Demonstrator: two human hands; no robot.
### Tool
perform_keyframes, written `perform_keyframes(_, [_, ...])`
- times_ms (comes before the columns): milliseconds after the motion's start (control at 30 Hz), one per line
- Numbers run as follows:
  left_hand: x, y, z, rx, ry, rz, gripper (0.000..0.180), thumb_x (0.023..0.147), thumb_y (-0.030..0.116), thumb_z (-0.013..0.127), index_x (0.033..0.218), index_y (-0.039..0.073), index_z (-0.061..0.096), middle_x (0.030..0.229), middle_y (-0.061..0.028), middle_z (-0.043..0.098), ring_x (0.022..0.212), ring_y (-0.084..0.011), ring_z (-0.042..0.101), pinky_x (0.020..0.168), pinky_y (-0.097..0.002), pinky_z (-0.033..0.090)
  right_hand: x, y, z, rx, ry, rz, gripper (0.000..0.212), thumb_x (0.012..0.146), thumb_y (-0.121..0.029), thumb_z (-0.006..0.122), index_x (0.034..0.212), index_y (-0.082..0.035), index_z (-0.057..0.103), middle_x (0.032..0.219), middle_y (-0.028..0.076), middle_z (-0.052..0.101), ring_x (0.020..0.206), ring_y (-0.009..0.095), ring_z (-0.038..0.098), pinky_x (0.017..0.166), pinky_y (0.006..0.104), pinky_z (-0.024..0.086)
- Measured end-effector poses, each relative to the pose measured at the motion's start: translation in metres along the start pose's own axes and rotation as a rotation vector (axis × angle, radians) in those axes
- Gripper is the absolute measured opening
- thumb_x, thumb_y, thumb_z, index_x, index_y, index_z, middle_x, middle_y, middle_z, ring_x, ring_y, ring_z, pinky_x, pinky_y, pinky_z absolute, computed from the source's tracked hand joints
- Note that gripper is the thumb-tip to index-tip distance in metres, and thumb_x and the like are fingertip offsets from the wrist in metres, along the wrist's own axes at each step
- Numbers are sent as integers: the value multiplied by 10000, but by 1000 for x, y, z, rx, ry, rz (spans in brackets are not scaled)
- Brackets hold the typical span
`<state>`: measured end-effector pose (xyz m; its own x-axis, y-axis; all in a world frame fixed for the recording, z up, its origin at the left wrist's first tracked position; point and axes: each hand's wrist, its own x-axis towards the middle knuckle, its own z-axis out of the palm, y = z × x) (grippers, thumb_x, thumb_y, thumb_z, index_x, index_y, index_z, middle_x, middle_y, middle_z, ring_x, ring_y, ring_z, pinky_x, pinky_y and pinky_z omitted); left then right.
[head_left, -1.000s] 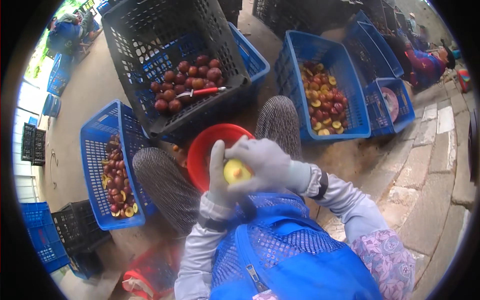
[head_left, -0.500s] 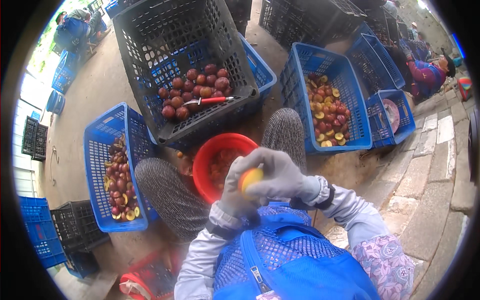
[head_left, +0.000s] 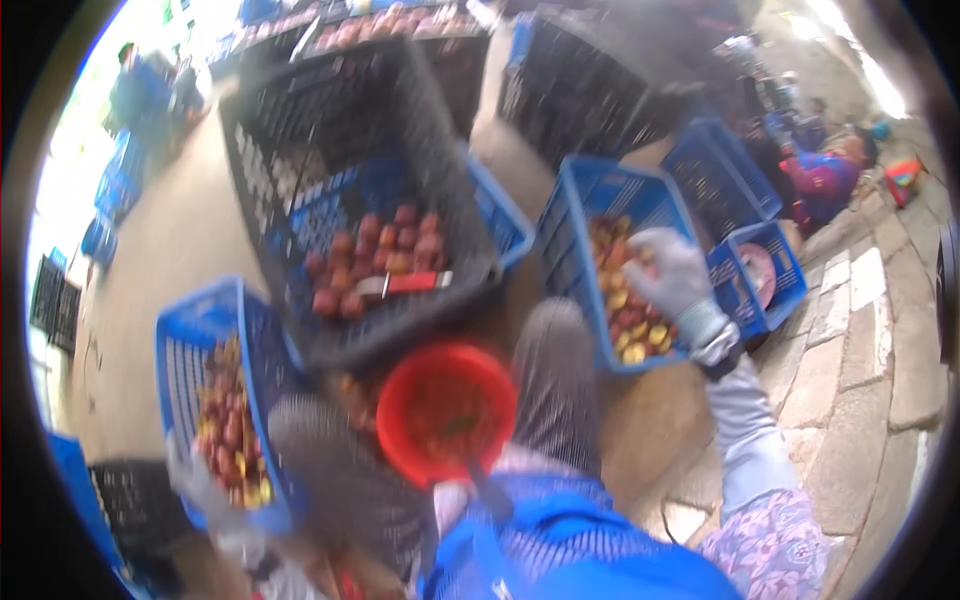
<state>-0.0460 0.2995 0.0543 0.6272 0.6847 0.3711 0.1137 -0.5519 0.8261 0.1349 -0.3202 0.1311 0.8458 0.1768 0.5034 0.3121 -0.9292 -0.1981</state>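
My right hand (head_left: 672, 283), in a grey glove, reaches over the right blue crate (head_left: 587, 270) of cut plums (head_left: 630, 318). Its thumb and fingers are apart, with no fruit visible between them. Blurred by motion, my left hand (head_left: 205, 490) is at the outer side of the left blue crate (head_left: 270, 400), which also holds cut plums (head_left: 228, 432); its fingers are smeared. Whole dark red plums (head_left: 345, 258) lie in the tilted black crate (head_left: 380, 345) ahead. A small red-handled tool with a metal blade (head_left: 415, 282) rests on them.
Between my knees stands a red bucket (head_left: 395, 440) with reddish contents. A smaller blue crate (head_left: 780, 312) with a pinkish round thing sits at the right, beside the brick paving (head_left: 840, 380). More black crates (head_left: 575, 95) and other people (head_left: 825, 180) are farther off.
My hands, together around a piece of yellow-fleshed fruit before, have parted: the right to the right crate, the left to the left crate. The fruit no longer shows in them. The view has shifted.
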Motion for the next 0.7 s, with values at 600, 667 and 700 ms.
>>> perform_keyframes(600, [-41, 122, 69, -756, -204, -243, 397, 937, 213, 437, 1246, -35, 456, 1286, -176, 488, 1141, -275, 509, 998, -391, 384, 129, -119, 401, 152, -885, -26, 352, 935, -340, 397, 1207, -161, 530, 1182, 99, 562, 1047, 298, 577, 770, 429, 520])
perform_keyframes(667, [-38, 116, 66, -801, -208, -259, 391, 933, 203, 439, 1232, -48, 465, 1250, -196, 513, 1117, -290, 527, 989, -394, 396, 118, -104, 422, -35, -984, -200, 317, 911, -325, 429, 1182, -209, 544, 1243, 62, 526, 1144, 271, 501, 870, 414, 457])
perform_keyframes(700, [-35, 118, 69, -814, -220, -254, 391, 933, 203, 439, 1232, -48, 465, 1250, -196, 513, 1117, -290, 527, 989, -394, 396, 110, -85, 446, 14, -937, -106, 311, 907, -312, 431, 1177, -209, 546, 1237, 58, 530, 1133, 270, 509, 890, 410, 437])
